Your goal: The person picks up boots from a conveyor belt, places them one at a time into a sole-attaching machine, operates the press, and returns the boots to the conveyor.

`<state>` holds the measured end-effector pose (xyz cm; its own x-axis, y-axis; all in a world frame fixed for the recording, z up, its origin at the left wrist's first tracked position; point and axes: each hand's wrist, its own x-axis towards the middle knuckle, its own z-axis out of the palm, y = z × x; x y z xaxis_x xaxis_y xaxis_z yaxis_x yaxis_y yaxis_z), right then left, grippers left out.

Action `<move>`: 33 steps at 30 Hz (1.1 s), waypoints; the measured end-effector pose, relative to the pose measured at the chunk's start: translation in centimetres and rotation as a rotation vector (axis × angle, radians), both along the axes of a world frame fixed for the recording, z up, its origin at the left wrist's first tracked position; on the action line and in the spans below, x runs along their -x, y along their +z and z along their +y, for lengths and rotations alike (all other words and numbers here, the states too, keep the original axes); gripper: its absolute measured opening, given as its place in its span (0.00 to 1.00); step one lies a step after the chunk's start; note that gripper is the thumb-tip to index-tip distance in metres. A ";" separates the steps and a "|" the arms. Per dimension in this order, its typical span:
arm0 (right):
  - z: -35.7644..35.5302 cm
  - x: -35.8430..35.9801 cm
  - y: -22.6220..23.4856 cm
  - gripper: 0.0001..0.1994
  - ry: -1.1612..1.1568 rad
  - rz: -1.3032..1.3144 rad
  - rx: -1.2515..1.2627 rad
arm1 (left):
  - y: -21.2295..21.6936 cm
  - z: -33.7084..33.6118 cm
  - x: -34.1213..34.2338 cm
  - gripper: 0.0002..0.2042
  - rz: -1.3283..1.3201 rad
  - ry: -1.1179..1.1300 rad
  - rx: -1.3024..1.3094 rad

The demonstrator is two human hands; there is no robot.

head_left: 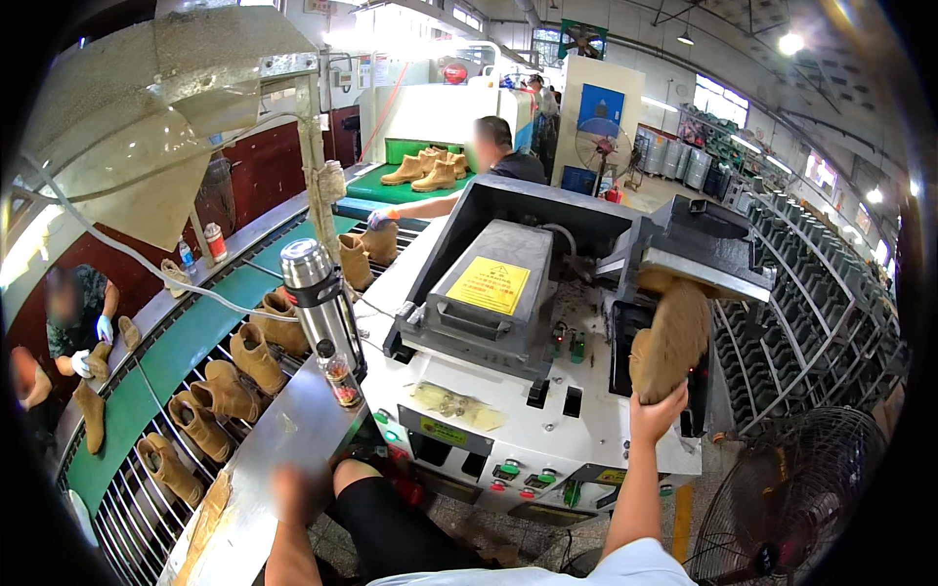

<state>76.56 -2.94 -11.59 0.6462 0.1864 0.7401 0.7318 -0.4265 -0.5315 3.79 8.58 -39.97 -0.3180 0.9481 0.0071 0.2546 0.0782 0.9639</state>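
On the right, my right hand [659, 414] is closed round the lower end of a tan suede boot [676, 337]. The boot is raised upright, with its upper part against the raised dark metal head [699, 249] of the white machine [586, 444]. My left hand [296, 494] is low, over the grey metal ledge [318, 405] beside the roller conveyor. Motion blur smears its fingers, so I cannot tell whether they hold anything. Several similar tan boots [227, 393] stand on the conveyor rollers left of the ledge.
A steel thermos [318, 293] and a small jar [338, 376] stand at the ledge's far end. Beyond the machine, a co-worker's gloved hand [381, 217] touches a boot. Other workers handle boots across the green belt [161, 356]. A large floor fan [791, 488] stands at right.
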 end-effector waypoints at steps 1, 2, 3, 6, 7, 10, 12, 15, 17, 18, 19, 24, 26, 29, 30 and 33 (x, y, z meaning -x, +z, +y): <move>-0.7 1.8 -0.9 0.48 0.000 0.101 -0.044 | 0.1 0.0 0.1 0.06 -0.011 0.010 -0.013; -1.1 1.9 -2.6 0.47 0.016 0.103 -0.134 | 0.1 0.1 0.1 0.06 -0.024 0.015 -0.028; -1.3 0.9 -4.9 0.46 0.026 0.101 -0.218 | 0.3 0.1 -0.5 0.06 -0.035 0.008 -0.026; -2.8 4.1 -5.6 0.34 0.234 0.415 -0.128 | 3.2 -1.4 -2.5 0.06 -0.093 0.036 0.061; -3.0 6.5 -5.4 0.31 0.204 0.359 -0.078 | 5.7 -1.8 -4.9 0.06 -0.157 0.010 0.134; -3.0 14.1 -2.1 0.29 0.548 0.495 0.042 | 12.5 -3.7 -11.0 0.14 -0.376 -0.250 0.138; -3.0 16.9 -2.5 0.28 0.928 0.506 0.084 | 19.1 -5.7 -16.4 0.26 -0.549 -0.641 0.055; -0.7 28.6 4.4 0.30 1.598 0.671 0.360 | 20.3 -7.3 -17.5 0.38 -1.008 -0.894 -0.158; 0.0 34.8 5.0 0.29 1.760 0.402 0.299 | 24.0 -8.8 -16.0 0.39 -1.190 -0.797 -0.321; 0.3 37.2 5.2 0.30 1.842 0.274 0.249 | 24.7 -10.3 -12.8 0.43 -1.245 -0.668 -0.329; 0.9 38.7 6.4 0.29 1.948 0.251 0.372 | 25.2 -11.6 -9.7 0.43 -1.371 -0.541 -0.308; 2.7 46.0 3.3 0.17 2.160 0.456 0.371 | 23.3 -22.3 1.5 0.41 -1.384 0.154 -0.561; 2.7 47.8 -0.6 0.10 2.015 0.479 0.474 | 21.8 -25.8 5.0 0.40 -1.239 0.386 -0.660; 2.1 47.7 -6.0 0.08 1.873 0.380 0.706 | 19.0 -28.3 11.9 0.35 -1.015 0.659 -0.709; 2.0 47.1 -7.9 0.07 1.813 0.353 0.787 | 18.1 -28.4 14.7 0.34 -0.945 0.775 -0.686; 1.8 45.2 -11.9 0.06 1.722 0.355 0.948 | 17.8 -26.2 23.3 0.29 -0.829 0.837 -0.679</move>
